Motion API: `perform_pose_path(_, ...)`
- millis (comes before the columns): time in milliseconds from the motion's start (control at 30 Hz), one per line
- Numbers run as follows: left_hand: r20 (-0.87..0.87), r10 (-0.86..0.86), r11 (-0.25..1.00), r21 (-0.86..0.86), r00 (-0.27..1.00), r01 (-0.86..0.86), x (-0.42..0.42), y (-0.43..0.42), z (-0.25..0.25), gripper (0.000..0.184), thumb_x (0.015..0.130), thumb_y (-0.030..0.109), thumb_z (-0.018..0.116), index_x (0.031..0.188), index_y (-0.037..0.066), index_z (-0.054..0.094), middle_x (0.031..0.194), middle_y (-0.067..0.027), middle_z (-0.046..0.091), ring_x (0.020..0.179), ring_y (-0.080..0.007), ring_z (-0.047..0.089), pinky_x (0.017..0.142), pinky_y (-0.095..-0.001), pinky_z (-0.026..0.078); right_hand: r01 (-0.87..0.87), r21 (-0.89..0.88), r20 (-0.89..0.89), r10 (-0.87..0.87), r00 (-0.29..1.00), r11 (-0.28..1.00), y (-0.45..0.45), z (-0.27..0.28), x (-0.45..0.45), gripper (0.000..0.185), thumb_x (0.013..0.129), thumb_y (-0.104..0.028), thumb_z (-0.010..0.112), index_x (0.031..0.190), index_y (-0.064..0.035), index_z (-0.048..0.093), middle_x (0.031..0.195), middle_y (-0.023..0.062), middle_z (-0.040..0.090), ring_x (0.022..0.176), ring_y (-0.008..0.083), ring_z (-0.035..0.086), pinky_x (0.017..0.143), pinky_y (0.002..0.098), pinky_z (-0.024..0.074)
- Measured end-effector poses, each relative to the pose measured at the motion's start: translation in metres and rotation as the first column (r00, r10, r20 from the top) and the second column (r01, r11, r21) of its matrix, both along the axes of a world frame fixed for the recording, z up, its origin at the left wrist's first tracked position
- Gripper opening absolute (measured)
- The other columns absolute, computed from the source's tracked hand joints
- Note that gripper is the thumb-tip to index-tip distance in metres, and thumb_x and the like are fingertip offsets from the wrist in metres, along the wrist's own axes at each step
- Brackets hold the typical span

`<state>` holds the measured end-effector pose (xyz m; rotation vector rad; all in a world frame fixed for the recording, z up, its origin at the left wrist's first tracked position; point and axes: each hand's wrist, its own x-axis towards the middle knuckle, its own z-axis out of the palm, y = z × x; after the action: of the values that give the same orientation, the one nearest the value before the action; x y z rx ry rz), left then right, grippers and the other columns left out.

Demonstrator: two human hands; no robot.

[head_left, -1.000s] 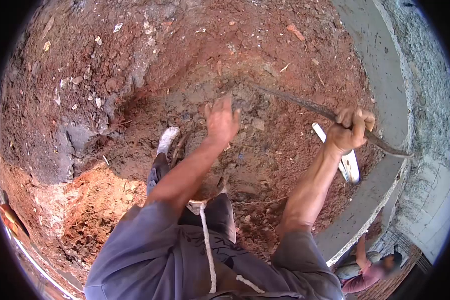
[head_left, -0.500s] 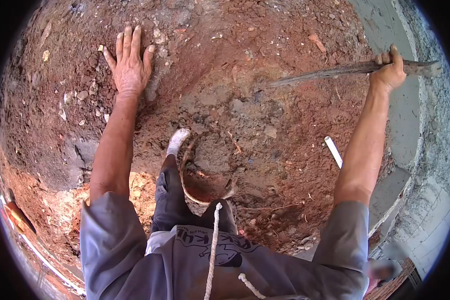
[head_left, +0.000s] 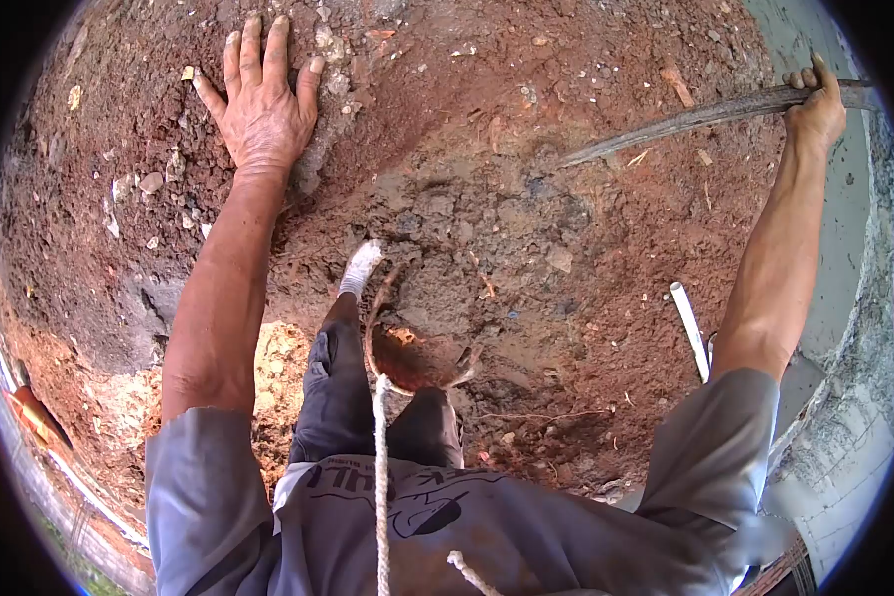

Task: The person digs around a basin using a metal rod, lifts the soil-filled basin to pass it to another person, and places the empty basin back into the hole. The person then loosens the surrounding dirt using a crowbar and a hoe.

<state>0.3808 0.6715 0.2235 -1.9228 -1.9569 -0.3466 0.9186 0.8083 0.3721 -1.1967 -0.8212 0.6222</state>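
Left hand [head_left: 265,117]: lies open, splayed on reddish soil [head_left: 437,119]. Right hand [head_left: 817,111]: grasps a long, dark bar [head_left: 705,116]. White pipe [head_left: 689,331]: lies near the right forearm [head_left: 780,248].

With the dial centred mid-view, the left hand [head_left: 264,124] lies on the soil [head_left: 437,109] toward eleven. The right hand [head_left: 815,109] is around a bar [head_left: 695,121] at two — its inner end toward one. A tube [head_left: 687,323] lies at three — a ledge [head_left: 826,308] beyond — and a curved rim [head_left: 371,343] at seven.
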Motion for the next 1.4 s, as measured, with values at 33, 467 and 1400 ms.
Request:
perform_pose_path(33,0.003,-0.006,1.000,0.006,1.000,0.006,0.000,-0.001,0.000,0.060,0.091,0.058,0.038,0.141,0.027,0.032,0.148,-0.0033,0.029,0.139,-0.0232,0.021,0.108,-0.0609,0.004,-0.011,0.015,-0.012,0.011,1.000,1.000,-0.021,0.006,-0.008,0.014,0.078,-0.003,0.063,0.082,0.0110,0.061,0.063,0.0095,0.049,0.051,0.0220,0.048,0.050,0.0390,0.0470)
perform_pose_path(467,0.043,0.004,0.954,-0.300,0.999,0.009,0.033,-0.068,0.040,0.069,0.090,0.052,0.044,0.147,0.020,0.019,0.153,-0.0090,0.012,0.142,-0.0267,0.009,0.110,-0.0589,0.003,-0.092,0.075,0.222,0.074,0.972,0.993,-0.455,0.041,-0.180,0.011,0.077,-0.008,0.062,0.073,-0.0038,0.052,0.060,0.0099,0.054,0.060,0.0203,0.056,0.067,0.0399,0.0482)
perform_pose_path(1400,0.824,-0.500,0.559,0.543,-0.267,0.626,0.383,-0.237,0.175,0.029,0.084,0.029,0.063,0.102,0.006,0.058,0.071,-0.0045,0.062,0.064,-0.0171,0.063,0.059,-0.0358,0.055,0.046,0.104,0.246,-0.070,0.967,0.994,-0.377,0.132,-0.079,0.016,0.083,-0.012,0.056,0.070,-0.0124,0.047,0.053,-0.0002,0.043,0.049,0.0113,0.044,0.054,0.0294,0.0407)
